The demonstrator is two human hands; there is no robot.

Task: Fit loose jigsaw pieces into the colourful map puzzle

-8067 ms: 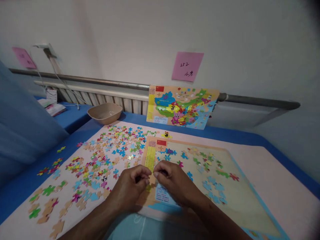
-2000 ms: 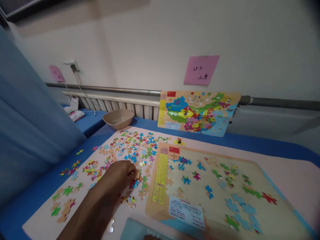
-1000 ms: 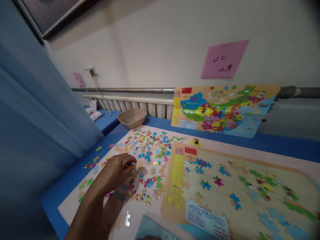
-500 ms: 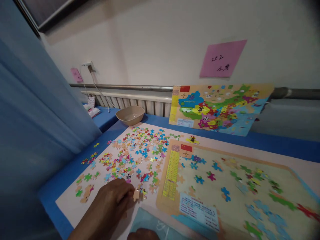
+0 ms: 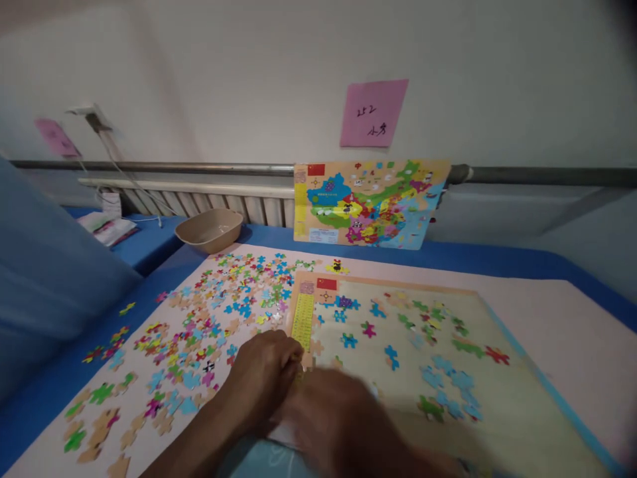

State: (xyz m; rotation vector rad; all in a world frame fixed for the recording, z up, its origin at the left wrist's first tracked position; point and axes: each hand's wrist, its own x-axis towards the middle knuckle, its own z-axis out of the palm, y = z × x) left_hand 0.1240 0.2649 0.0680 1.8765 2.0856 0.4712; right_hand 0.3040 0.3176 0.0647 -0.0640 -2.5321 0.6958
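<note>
A blue tabletop point(image 5: 497, 262) carries a pale mat point(image 5: 557, 345), strewn with loose pieces point(image 5: 209, 325), a puzzle board point(image 5: 438, 372) and a tan bowl point(image 5: 209, 229).

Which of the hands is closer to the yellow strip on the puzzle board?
Left. The left hand has its fingertips right at the lower end of the yellow strip. The right hand, blurred, sits lower, nearer the person, farther from the strip.
</note>
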